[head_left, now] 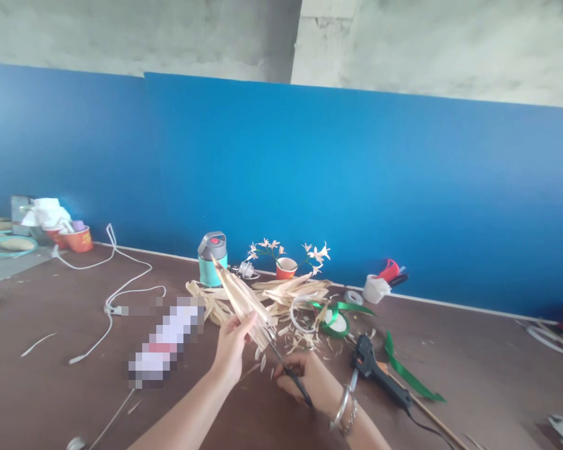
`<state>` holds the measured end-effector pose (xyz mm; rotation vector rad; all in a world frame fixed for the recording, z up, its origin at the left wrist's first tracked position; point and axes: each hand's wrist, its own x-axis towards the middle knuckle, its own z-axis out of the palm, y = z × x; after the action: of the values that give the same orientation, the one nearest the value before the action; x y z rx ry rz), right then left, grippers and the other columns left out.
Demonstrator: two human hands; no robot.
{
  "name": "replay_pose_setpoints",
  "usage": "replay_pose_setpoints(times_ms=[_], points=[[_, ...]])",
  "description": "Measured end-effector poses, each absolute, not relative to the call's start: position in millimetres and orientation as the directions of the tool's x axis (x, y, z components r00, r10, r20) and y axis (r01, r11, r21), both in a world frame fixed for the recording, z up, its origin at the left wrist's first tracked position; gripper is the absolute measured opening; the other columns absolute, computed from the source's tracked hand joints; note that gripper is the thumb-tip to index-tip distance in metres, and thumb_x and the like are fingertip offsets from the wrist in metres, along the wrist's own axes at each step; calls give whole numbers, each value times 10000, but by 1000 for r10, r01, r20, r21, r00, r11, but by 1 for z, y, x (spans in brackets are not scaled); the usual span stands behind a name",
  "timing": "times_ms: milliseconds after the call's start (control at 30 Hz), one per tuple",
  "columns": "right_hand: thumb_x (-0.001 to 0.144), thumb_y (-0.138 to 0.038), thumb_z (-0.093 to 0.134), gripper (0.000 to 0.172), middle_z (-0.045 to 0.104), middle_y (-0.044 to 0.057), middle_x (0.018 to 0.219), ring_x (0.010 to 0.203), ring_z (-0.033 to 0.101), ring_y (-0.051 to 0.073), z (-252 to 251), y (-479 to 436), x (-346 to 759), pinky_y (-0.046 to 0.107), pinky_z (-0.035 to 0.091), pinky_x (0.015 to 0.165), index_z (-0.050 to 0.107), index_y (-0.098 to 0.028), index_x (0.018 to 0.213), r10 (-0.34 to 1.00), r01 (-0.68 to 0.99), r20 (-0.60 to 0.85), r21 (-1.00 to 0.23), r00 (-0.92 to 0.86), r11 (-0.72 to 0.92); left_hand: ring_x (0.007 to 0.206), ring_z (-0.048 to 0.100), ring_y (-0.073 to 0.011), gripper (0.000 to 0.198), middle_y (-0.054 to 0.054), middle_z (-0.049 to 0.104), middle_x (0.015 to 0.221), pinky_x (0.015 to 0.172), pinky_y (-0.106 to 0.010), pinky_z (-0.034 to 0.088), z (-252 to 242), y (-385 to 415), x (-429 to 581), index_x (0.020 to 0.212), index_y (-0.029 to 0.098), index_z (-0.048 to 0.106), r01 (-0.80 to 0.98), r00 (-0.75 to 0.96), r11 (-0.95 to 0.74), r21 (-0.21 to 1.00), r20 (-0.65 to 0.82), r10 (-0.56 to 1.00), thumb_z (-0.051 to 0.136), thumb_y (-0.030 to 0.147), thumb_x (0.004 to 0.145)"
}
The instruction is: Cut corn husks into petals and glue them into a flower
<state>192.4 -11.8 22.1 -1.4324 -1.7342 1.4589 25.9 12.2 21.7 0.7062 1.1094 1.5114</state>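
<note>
From here I count two hands (pixel 233 344), one pair of scissors (pixel 299 386), two bracelets (pixel 342 406), one glue gun (pixel 382 375), one teal flask (pixel 213 267), one green ribbon spool (pixel 338 324), one white tape roll (pixel 349 296), two flower sprays (pixel 319 255) and, blurrily, probably three red cups (pixel 79 241).

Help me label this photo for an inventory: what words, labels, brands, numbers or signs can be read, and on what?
No text can be read.
Long pale object: pixelated, so any print is hidden.
Front orange cup at far left: any marks are too blurred to read.
Glue gun: no legible lettering.
Dried husk in the left hand: no text shows.
</note>
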Motion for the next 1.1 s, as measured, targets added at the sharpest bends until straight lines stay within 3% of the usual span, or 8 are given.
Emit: replay_pose_setpoints(times_ms=[367, 600, 1100], points=[[616, -224, 607, 120, 426, -83, 382, 319, 363, 44, 22, -12, 191, 151, 241, 314, 635, -136, 692, 903, 391, -246, -915, -353, -97, 478, 483, -92, 272, 13, 579, 532, 466, -213, 318, 23, 9, 30, 615, 130, 641, -534, -211, 66, 843, -208, 955, 782, 353, 548], [630, -235, 595, 130, 429, -83, 384, 316, 358, 44, 21, -11, 191, 152, 239, 315, 626, -132, 702, 909, 398, -236, -913, -344, -86, 465, 465, -75, 261, 11, 584, 538, 458, -204, 327, 24, 9, 32, 626, 120, 660, -605, -237, 93, 791, -291, 927, 814, 293, 506], [623, -308, 659, 186, 432, -78, 405, 320, 341, 38, 14, -9, 190, 160, 223, 312, 613, -136, 675, 923, 327, -205, -940, -327, -93, 449, 471, -68, 254, 23, 560, 497, 454, -194, 333, 23, 7, 35, 566, 117, 643, -589, -239, 88, 803, -277, 931, 800, 308, 512]])
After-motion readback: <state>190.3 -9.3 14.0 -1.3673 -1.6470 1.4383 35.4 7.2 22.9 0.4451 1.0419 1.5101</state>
